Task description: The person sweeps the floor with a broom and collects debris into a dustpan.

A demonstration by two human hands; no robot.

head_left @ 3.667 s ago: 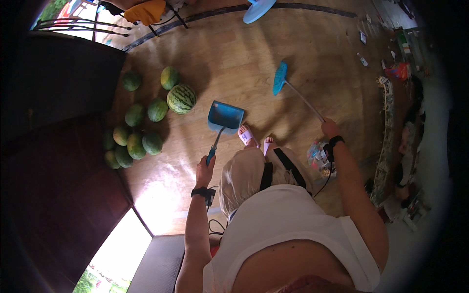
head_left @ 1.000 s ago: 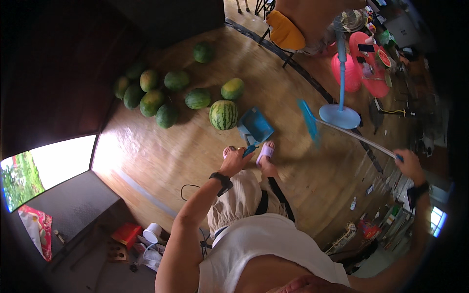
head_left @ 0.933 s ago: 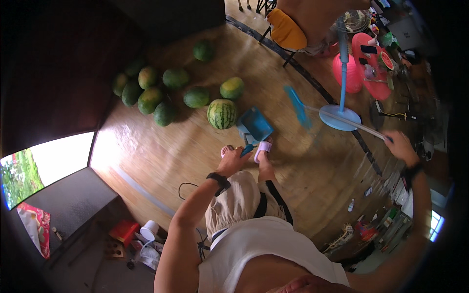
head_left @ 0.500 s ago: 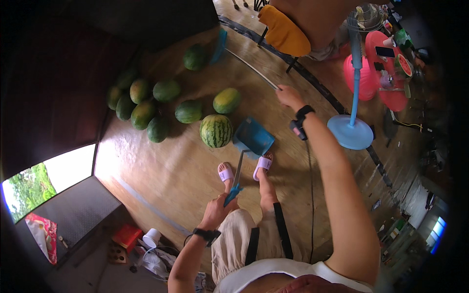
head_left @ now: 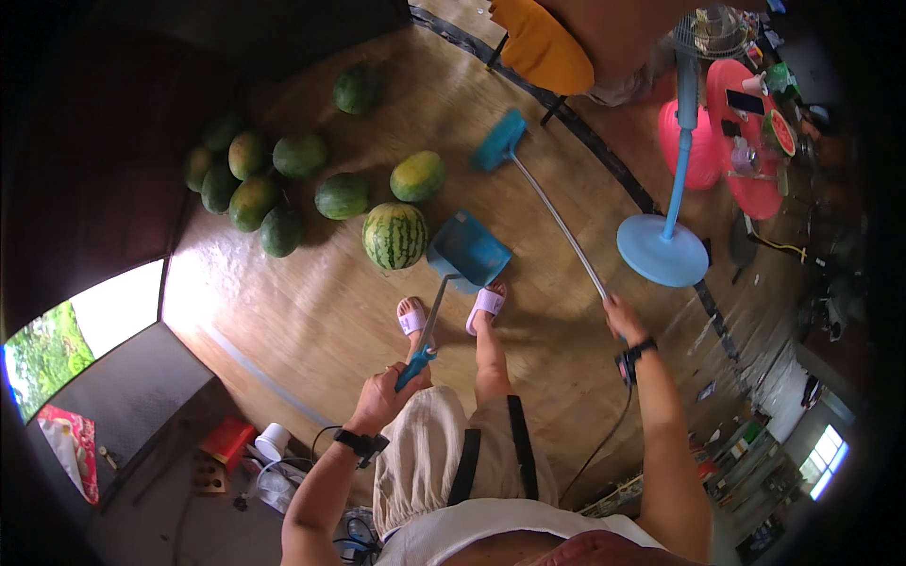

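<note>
One broom point(head_left: 498, 141) swung right, one dustpan point(head_left: 472, 247) near eleven whole watermelons point(head_left: 394, 236)

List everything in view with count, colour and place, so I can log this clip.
whole watermelons: eleven, green, some yellowish, floor at left
dustpan: one, blue, centre
broom: one, blue head and grey handle, right of centre
fan stand: one, light blue, right
table: one, pinkish red, upper right
cut watermelon: one, red flesh, on the table
phone: one, dark, on the table
orange cloth: one, orange, top
another person: one, cut off, top
small things, right edge: too dark to count
slippers: two, pale purple, on the wearer's feet
left hand: one, on the dustpan handle
right hand: one, on the broom handle
</note>
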